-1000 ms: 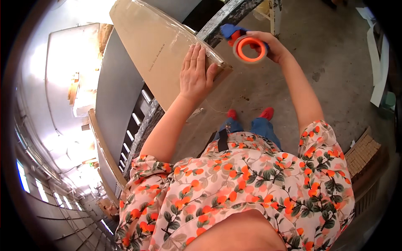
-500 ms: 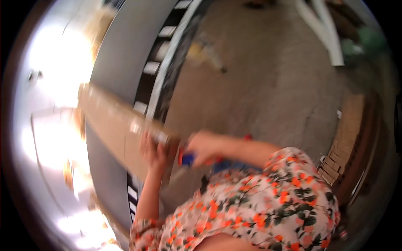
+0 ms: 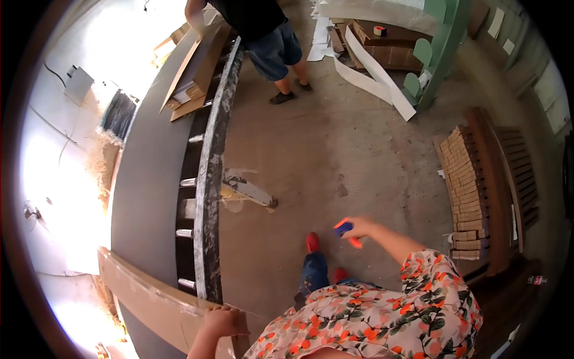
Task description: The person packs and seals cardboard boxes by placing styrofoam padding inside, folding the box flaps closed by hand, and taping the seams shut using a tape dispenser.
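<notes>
Change: the orange-and-blue tape dispenser [image 3: 347,232] is now off the long brown cardboard box [image 3: 156,302], held aside.
Right hand [image 3: 357,228]: closed around the dispenser.
Left hand [image 3: 222,321]: still lies flat on the box.

One head camera, looking steeply down past your own chest.
Your wide fisheye view faces the floor [image 3: 335,149], the bench [image 3: 149,179] curving along your left, your hands close at the lower edge, a second person [image 3: 263,30] well off at the top; edges bend toward the rim.
</notes>
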Demonstrator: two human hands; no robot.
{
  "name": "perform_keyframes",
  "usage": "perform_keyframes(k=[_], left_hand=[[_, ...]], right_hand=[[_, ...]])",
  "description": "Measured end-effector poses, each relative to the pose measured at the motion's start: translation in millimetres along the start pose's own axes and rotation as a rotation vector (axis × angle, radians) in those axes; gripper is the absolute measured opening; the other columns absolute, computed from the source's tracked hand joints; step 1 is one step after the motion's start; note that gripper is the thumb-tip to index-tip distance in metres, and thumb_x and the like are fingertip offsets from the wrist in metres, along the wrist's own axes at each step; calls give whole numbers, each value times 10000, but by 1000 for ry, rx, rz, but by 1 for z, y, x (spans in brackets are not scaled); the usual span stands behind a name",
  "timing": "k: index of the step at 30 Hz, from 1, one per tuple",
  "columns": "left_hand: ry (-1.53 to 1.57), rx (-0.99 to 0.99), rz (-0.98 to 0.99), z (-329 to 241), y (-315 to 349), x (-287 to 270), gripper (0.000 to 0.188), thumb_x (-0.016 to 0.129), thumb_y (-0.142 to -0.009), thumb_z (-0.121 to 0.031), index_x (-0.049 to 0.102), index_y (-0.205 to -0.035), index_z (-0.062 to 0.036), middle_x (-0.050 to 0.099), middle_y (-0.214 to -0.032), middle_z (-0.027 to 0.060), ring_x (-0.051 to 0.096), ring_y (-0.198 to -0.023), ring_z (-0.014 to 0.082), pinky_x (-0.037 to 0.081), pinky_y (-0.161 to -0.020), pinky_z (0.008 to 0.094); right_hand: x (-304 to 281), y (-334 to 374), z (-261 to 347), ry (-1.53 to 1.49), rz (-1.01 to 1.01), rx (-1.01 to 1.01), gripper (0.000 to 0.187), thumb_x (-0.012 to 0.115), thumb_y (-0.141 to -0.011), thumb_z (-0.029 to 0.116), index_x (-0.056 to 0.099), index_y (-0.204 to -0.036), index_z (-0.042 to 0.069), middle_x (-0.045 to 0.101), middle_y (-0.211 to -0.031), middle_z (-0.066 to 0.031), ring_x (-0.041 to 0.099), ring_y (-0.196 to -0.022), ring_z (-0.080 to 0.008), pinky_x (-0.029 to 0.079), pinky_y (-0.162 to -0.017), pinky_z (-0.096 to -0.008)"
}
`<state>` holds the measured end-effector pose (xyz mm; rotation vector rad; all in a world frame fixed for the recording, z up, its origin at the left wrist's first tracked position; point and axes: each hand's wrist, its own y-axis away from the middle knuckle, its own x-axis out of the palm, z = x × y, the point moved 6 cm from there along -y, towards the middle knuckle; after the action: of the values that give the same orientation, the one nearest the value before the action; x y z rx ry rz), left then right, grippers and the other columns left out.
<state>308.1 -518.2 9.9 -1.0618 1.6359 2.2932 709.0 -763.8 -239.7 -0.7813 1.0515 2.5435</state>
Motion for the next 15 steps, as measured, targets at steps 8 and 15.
perform_keyframes(k=[8, 15], left_hand=[[366, 73, -353, 25, -161, -110, 609, 670, -807, -480, 589, -1204, -26, 644, -1116, 211, 623, -1028, 355, 502, -875, 418], [94, 437, -269, -109, -320, -268, 562, 623, -833, -502, 597, -1138, -30, 645, -1047, 218, 619, -996, 377, 488, -859, 463]], right_hand=[[-2, 100, -253, -316, -210, 1011, 476, 713, -635, 349, 705, -1046, 109, 695, -1034, -138, 674, -921, -255, 519, -808, -370], [5, 154, -170, -422, -12, 632, 464, 691, -741, 413, 694, -979, 15, 691, -999, -174, 664, -879, -272, 505, -779, -383]])
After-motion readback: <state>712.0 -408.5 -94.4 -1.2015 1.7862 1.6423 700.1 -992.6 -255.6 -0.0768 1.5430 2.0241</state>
